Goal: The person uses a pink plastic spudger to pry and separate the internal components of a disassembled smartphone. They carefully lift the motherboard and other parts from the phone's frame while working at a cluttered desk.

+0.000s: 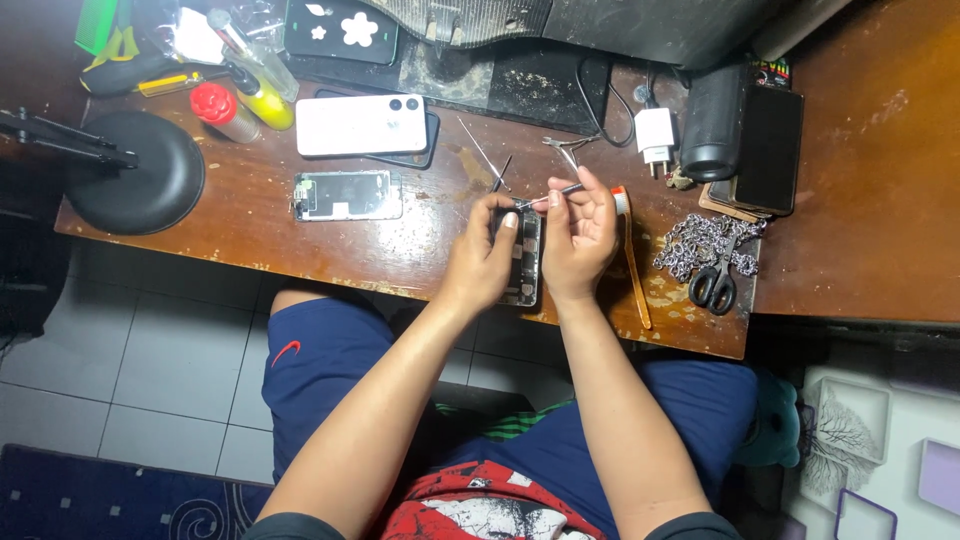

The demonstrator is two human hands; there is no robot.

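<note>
Head view: the left hand [487, 258] grips an opened phone [527, 262] at the worktop [400, 245] front edge. Right hand [580, 232] fingers pinch tweezers [545, 199]; scissors [714, 285] lie near.

Scissors [714, 285] lie on a chain [700, 243]; a white phone [360, 125] rests nearby.

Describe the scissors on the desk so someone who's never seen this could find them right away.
Start at the brown wooden desk and go to its front right corner, right of the person's right hand. There a heap of silver chain lies. The scissors rest on it, the only black-handled thing there, loops toward the desk edge.
</note>
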